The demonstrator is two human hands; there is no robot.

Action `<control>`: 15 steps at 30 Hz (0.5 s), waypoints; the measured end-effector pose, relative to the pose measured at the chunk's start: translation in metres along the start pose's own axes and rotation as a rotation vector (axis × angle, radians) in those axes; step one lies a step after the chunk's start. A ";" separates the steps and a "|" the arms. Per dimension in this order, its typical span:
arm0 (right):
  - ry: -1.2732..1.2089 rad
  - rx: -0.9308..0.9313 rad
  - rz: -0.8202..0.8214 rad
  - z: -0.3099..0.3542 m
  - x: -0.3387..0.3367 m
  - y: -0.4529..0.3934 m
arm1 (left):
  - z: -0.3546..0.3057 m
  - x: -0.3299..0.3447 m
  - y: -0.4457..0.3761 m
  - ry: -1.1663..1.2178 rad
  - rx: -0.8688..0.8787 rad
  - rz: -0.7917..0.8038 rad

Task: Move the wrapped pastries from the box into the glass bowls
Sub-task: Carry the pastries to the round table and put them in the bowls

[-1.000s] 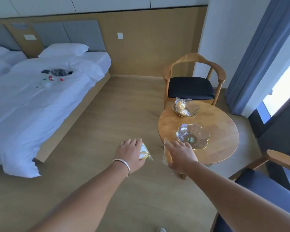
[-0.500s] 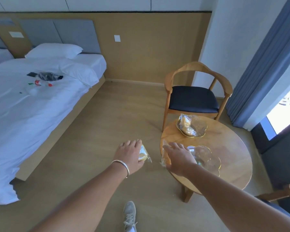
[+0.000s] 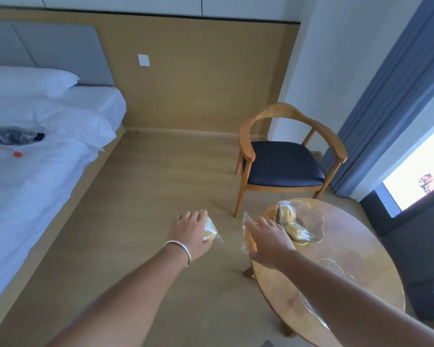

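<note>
Two wrapped pastries are gripped, one by each hand, with the right hand (image 3: 268, 240) nearer the far glass bowl (image 3: 300, 221) at the round table's (image 3: 361, 259) far edge than the left hand (image 3: 189, 234).

Both wrapped pastries (image 3: 211, 230) look yellow in clear plastic, glass bowl (image 3: 308, 221) at 3 o'clock has a gold rim. Light wood round table (image 3: 361, 266), navy-seated chair (image 3: 283, 164), white bed (image 3: 35, 176), blue curtain (image 3: 391, 96).

Two clear-wrapped yellow pastries, one (image 3: 211, 231) gripped in left hand (image 3: 189, 233), one (image 3: 246, 231) in right hand (image 3: 267, 240). More wrapped pastries (image 3: 290, 221) lying in far glass bowl (image 3: 311, 219); near glass bowl (image 3: 336, 269) mostly hidden.
</note>
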State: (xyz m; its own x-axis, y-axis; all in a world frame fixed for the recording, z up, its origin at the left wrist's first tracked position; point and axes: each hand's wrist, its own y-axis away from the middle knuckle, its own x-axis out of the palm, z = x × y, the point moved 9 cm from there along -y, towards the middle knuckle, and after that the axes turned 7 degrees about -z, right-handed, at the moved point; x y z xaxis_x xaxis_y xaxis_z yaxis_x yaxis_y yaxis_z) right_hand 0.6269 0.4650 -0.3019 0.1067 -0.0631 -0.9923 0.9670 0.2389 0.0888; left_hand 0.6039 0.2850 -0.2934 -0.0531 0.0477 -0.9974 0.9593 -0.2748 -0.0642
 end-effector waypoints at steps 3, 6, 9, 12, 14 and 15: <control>-0.001 0.040 0.021 -0.010 0.004 -0.026 | 0.006 0.009 -0.033 0.013 0.032 0.020; -0.019 0.084 0.027 -0.026 0.010 -0.054 | 0.010 0.020 -0.071 0.016 0.059 0.036; -0.043 0.126 0.028 -0.046 0.018 -0.086 | 0.010 0.033 -0.110 0.015 0.091 0.052; -0.075 0.170 0.017 -0.071 0.027 -0.126 | 0.005 0.047 -0.153 0.019 0.133 0.079; -0.083 0.181 0.014 -0.088 0.032 -0.156 | 0.002 0.054 -0.186 -0.002 0.154 0.094; -0.090 0.192 0.022 -0.097 0.034 -0.171 | 0.001 0.057 -0.204 -0.011 0.159 0.104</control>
State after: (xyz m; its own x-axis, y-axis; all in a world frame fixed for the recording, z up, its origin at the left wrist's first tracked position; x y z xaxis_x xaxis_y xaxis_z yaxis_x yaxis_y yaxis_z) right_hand 0.4423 0.5158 -0.3594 0.1397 -0.1486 -0.9790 0.9897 0.0522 0.1333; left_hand 0.4049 0.3423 -0.3376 0.0398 0.0013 -0.9992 0.9038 -0.4264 0.0355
